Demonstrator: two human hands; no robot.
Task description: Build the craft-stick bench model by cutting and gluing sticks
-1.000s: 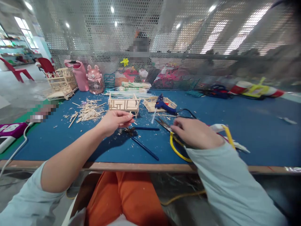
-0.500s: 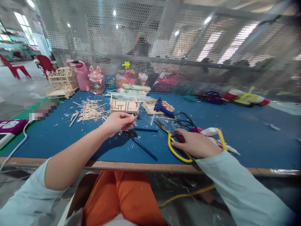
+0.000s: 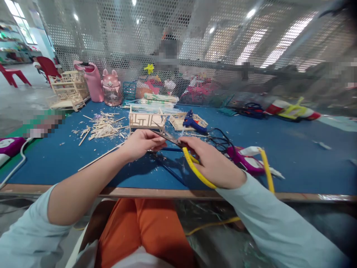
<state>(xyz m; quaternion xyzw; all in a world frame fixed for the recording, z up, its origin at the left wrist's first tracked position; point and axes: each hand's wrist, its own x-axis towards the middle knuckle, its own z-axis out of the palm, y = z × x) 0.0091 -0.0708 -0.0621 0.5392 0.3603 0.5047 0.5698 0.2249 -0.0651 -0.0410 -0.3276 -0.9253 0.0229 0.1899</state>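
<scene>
My right hand (image 3: 214, 160) is closed round the yellow-handled scissors (image 3: 195, 167), whose parted blades reach to my left hand (image 3: 145, 143). The fingers of my left hand are pinched together at the blades; what they hold is too small to make out. Just behind it stands a small frame of thin wooden sticks (image 3: 145, 120). A flat wooden tray-like piece (image 3: 177, 123) lies to its right, with a blue glue gun (image 3: 192, 123) on it. Below my hands, blue-handled pliers (image 3: 171, 169) lie on the blue table (image 3: 292, 156).
Loose sticks (image 3: 104, 126) and scraps lie at left. Behind them stand a larger stick model (image 3: 68, 91), a pink bottle (image 3: 93, 83) and a pink clear jar (image 3: 111, 91). A purple device (image 3: 247, 162) and black cable sit right. Perforated metal panels rise behind.
My right hand has lifted the scissors off the table and brought them left, up to my left hand. A long stick now shows beside my left forearm.
</scene>
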